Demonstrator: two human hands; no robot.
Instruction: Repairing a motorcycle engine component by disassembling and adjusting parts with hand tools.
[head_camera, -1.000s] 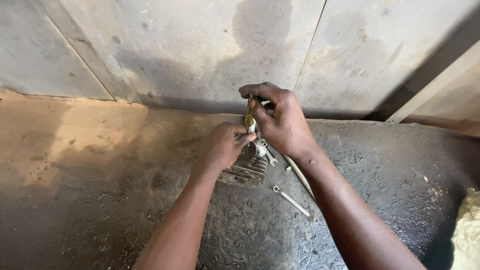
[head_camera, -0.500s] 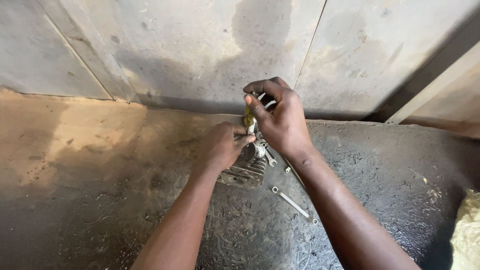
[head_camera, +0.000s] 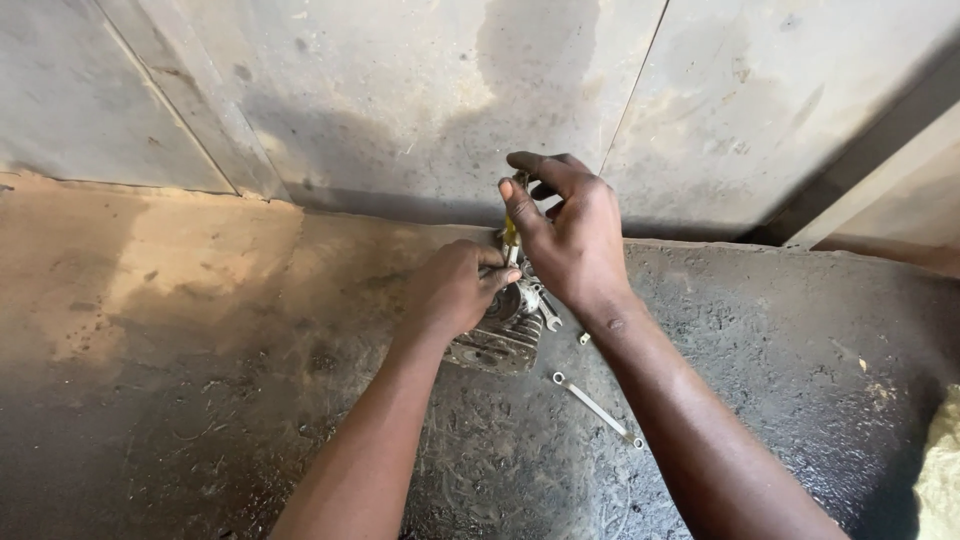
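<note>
Little has changed since the earlier frames: the left hand (head_camera: 455, 290) still clamps the finned metal engine part (head_camera: 498, 340) on the dirty floor (head_camera: 200, 400), and the right hand (head_camera: 570, 235) stays closed on a yellow-handled tool (head_camera: 510, 230) standing upright over it. A thin spanner (head_camera: 598, 408) lies just right. The wall (head_camera: 400, 100) rises close behind; floor opens leftward.
</note>
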